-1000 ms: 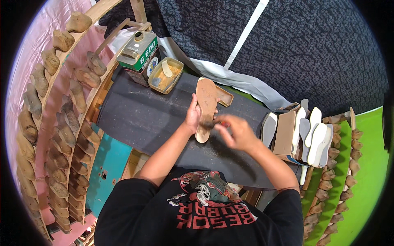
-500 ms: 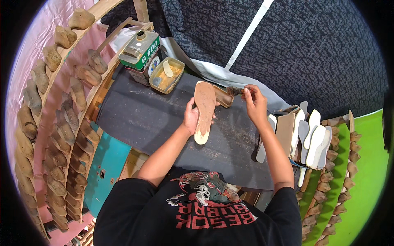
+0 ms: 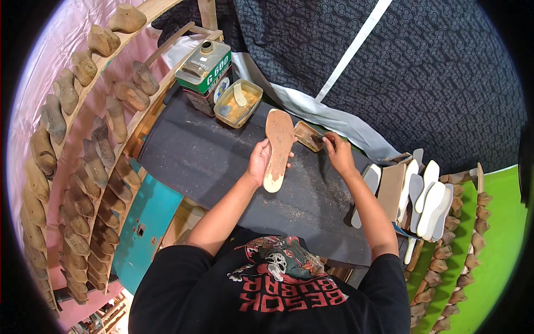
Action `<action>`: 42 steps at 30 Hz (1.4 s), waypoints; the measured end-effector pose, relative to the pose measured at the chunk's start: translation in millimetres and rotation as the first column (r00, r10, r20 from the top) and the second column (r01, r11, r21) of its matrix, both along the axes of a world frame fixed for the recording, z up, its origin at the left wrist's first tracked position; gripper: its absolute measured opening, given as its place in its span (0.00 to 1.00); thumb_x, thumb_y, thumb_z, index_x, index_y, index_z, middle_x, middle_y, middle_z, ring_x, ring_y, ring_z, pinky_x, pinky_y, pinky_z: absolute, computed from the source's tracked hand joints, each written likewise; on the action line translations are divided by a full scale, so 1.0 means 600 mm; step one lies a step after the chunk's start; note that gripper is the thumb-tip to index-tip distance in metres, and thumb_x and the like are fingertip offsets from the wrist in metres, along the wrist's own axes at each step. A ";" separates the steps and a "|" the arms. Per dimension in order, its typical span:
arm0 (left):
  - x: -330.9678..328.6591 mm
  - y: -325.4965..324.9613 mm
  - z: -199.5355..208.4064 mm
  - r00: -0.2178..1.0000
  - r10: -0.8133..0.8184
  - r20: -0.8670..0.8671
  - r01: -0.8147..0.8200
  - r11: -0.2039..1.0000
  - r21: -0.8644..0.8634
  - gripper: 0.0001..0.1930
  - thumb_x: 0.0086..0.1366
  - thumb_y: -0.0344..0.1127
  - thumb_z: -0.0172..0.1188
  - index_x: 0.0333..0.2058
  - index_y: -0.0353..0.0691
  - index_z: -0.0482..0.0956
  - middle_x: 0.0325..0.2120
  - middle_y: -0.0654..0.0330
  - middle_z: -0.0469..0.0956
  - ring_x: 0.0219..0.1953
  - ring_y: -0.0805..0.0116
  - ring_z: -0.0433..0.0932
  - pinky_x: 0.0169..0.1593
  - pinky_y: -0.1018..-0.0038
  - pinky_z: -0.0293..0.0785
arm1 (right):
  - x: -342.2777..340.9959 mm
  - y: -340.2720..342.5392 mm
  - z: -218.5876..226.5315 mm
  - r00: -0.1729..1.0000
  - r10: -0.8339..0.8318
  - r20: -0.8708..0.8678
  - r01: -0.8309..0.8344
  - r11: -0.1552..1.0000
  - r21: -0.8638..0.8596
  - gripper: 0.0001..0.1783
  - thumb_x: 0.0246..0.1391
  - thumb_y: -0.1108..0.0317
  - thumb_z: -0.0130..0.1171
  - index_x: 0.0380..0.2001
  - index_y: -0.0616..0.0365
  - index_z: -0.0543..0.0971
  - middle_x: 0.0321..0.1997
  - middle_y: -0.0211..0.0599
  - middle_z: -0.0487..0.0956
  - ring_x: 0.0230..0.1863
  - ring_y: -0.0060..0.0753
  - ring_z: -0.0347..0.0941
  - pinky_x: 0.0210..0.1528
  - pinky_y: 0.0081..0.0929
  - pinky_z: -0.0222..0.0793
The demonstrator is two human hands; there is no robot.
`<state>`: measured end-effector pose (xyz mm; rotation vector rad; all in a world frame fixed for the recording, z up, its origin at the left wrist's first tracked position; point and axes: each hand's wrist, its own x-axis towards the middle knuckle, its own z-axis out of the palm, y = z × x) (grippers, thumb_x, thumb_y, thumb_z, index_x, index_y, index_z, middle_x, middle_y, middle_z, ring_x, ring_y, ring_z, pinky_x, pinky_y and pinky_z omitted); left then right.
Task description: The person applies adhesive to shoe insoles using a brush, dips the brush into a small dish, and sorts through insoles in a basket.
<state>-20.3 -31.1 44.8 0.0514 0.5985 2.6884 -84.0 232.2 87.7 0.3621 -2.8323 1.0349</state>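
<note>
My left hand [image 3: 259, 160] is wrapped round a shoe insole [image 3: 280, 146], with the thumb at its edge. The insole is brown over most of its face, with a pale patch at the near end. To its right, my right hand [image 3: 340, 156] pinches a small dark brush [image 3: 317, 138]. The brush's end dips into a small yellowish tray [image 3: 300, 127], which lies just beyond the insole. Fingers hide part of the brush's handle.
A green and dark metal can [image 3: 204, 69] and a plastic tub [image 3: 257, 96] with a pale spreader stand at the back left. White and grey insoles [image 3: 430, 209] are stacked at the right. Racks of wooden shoe lasts [image 3: 78, 203] flank the dark-covered table [image 3: 189, 145].
My right hand has lowered the brush from above the small tray into it. The left hand still holds the insole. The whole view has shifted slightly.
</note>
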 end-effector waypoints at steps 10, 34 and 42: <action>-0.018 0.016 -0.002 0.997 0.056 0.057 -0.046 0.985 -0.164 0.31 0.79 0.62 0.38 0.65 0.45 0.69 0.56 0.59 0.79 0.43 0.66 0.82 0.39 0.70 0.84 | 0.027 -0.026 0.100 0.984 -0.031 -0.177 -0.006 0.980 -0.201 0.12 0.67 0.67 0.61 0.48 0.62 0.81 0.40 0.51 0.86 0.40 0.43 0.85 0.45 0.34 0.78; -0.035 0.071 0.053 0.993 -0.051 0.103 0.055 0.998 -0.034 0.31 0.79 0.60 0.35 0.65 0.45 0.70 0.50 0.60 0.82 0.45 0.66 0.83 0.46 0.67 0.83 | 0.124 -0.106 0.215 0.917 0.297 -0.266 -0.332 0.938 -0.097 0.08 0.60 0.76 0.63 0.42 0.64 0.79 0.33 0.46 0.82 0.30 0.42 0.81 0.35 0.31 0.75; -0.030 0.059 0.051 0.999 -0.036 0.038 0.040 0.995 -0.095 0.32 0.79 0.61 0.36 0.66 0.42 0.69 0.48 0.52 0.83 0.51 0.58 0.82 0.60 0.59 0.78 | 0.158 -0.118 0.207 0.858 0.415 -0.302 -0.437 0.900 -0.004 0.09 0.58 0.74 0.64 0.41 0.64 0.78 0.30 0.45 0.80 0.29 0.45 0.79 0.35 0.35 0.76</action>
